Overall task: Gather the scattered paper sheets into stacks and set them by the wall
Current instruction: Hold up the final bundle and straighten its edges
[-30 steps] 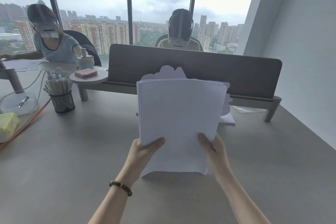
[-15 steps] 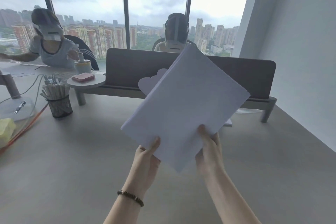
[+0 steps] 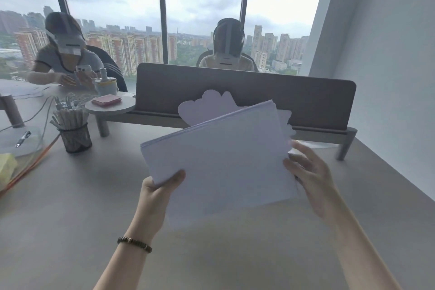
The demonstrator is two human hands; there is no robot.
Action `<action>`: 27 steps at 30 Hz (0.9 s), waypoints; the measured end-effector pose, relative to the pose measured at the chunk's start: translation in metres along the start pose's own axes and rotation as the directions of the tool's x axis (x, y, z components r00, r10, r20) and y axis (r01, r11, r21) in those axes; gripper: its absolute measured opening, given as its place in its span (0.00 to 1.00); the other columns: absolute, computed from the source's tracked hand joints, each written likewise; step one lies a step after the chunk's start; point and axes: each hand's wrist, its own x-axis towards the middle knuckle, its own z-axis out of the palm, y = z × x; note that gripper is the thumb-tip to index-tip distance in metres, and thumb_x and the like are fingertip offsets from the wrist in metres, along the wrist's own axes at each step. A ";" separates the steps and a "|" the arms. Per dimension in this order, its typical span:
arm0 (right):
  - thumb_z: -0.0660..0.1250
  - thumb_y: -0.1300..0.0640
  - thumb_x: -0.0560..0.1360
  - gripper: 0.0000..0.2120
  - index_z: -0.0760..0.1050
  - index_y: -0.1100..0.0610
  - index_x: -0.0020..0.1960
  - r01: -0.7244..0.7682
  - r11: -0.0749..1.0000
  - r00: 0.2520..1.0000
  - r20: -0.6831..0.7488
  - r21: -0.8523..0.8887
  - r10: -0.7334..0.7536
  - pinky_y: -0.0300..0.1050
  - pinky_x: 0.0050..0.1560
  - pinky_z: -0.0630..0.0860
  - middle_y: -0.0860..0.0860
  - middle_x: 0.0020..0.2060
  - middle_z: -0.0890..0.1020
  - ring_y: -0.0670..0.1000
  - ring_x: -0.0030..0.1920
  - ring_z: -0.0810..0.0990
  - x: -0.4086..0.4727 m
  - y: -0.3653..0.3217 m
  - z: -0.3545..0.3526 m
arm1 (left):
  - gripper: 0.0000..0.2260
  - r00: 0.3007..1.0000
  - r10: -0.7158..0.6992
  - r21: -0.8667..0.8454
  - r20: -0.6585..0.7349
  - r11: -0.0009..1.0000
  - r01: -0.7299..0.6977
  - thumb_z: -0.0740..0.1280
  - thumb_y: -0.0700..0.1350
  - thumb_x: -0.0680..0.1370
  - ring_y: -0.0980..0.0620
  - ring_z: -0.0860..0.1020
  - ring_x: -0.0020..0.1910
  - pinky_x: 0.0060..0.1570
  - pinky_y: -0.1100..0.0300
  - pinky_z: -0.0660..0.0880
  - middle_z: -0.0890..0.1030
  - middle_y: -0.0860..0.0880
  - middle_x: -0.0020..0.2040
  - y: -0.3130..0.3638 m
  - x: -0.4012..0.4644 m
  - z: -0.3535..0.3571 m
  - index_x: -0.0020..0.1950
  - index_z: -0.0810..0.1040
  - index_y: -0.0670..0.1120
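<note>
A thick stack of white paper sheets [image 3: 221, 162] hangs in the air above the grey desk [image 3: 70, 219], turned long side across and tilted up to the right. My left hand [image 3: 157, 193] pinches its lower left corner, thumb on top. My right hand [image 3: 310, 172] touches the stack's right edge with spread, relaxed fingers. Behind the stack, cloud-shaped paper cut-outs [image 3: 207, 106] lean against the grey desk divider [image 3: 306, 101]. The white wall [image 3: 388, 77] runs along the right side of the desk.
A mesh cup of wooden sticks [image 3: 74, 132] stands at the left, near a round shelf [image 3: 110, 107] with a pink pad, cables, a pen and a yellow pad. Two people sit beyond the divider by the windows.
The stack has been rotated from upright to a landscape position. My left hand now holds a corner, and my right hand has shifted to the right edge.
</note>
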 end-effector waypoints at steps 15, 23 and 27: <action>0.66 0.57 0.77 0.18 0.76 0.56 0.66 0.061 0.985 0.991 -0.105 -0.162 -0.079 0.39 0.50 0.79 0.45 0.52 0.87 0.51 0.56 0.85 -0.034 0.092 0.030 | 0.05 0.990 -0.117 0.302 0.077 0.949 0.089 0.77 0.40 0.72 0.43 0.86 0.50 0.55 0.44 0.79 0.88 0.45 0.48 -0.019 -0.002 -0.015 0.45 0.89 0.48; 0.64 0.66 0.82 0.15 0.75 0.54 0.66 0.012 0.962 0.994 -0.103 -0.272 -0.041 0.38 0.53 0.79 0.39 0.53 0.87 0.40 0.54 0.84 -0.029 0.096 0.026 | 0.09 0.991 -0.129 0.296 0.038 0.949 0.112 0.79 0.40 0.70 0.43 0.85 0.54 0.57 0.45 0.78 0.88 0.44 0.51 -0.026 0.000 -0.018 0.50 0.87 0.44; 0.64 0.67 0.81 0.17 0.75 0.54 0.68 0.019 0.962 0.992 -0.115 -0.271 -0.052 0.39 0.56 0.79 0.43 0.55 0.86 0.45 0.57 0.85 -0.030 0.099 0.023 | 0.07 0.994 -0.098 0.335 0.056 0.939 0.074 0.76 0.37 0.73 0.50 0.85 0.51 0.57 0.49 0.78 0.88 0.48 0.49 -0.027 -0.002 -0.017 0.49 0.87 0.46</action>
